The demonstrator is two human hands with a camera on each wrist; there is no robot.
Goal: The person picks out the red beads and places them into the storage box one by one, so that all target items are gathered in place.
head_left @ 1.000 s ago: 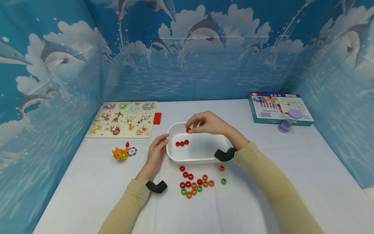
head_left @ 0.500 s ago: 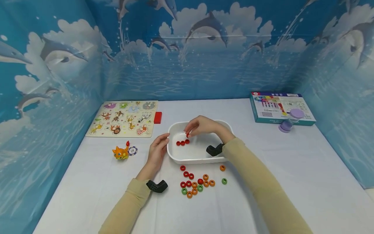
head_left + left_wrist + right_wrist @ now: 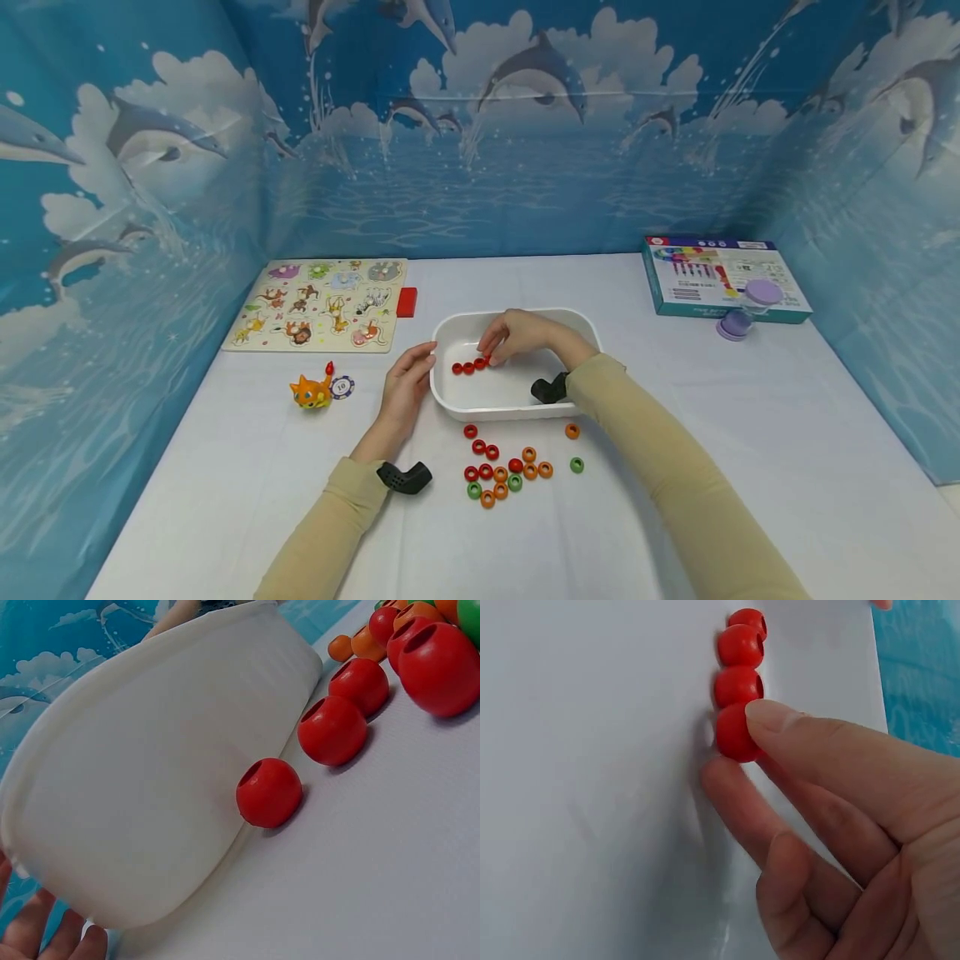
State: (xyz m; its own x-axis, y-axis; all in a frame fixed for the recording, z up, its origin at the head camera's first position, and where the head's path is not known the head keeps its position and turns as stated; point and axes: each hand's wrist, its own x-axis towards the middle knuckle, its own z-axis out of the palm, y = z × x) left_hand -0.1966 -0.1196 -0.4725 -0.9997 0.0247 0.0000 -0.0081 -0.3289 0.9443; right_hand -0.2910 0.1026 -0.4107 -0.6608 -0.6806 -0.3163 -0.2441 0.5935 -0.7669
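Note:
A white plastic tray [image 3: 517,412] stands on the table with a row of red beads [image 3: 468,368] in it. My right hand [image 3: 517,335] reaches into the tray and pinches a red bead [image 3: 735,733] between thumb and fingers, at the near end of that row. In the right wrist view this bead sits right against its neighbour. My left hand [image 3: 405,387] rests on the tray's left end, fingers extended along the rim. The left wrist view shows its fingertips [image 3: 64,937] at the tray's outer wall, with a loose red bead [image 3: 268,793] close beside that wall.
In front of the tray lie several loose red, orange [image 3: 545,470] and green beads [image 3: 577,465]. To the left are an animal puzzle board [image 3: 315,308], a red block [image 3: 406,302], an orange cat toy [image 3: 309,392] and a poker chip [image 3: 342,387]. A box [image 3: 720,279] and purple-capped jar [image 3: 750,304] stand back right.
My right hand has lowered the red bead into the tray and brought it to the right end of the row. The left hand has stayed at the rim.

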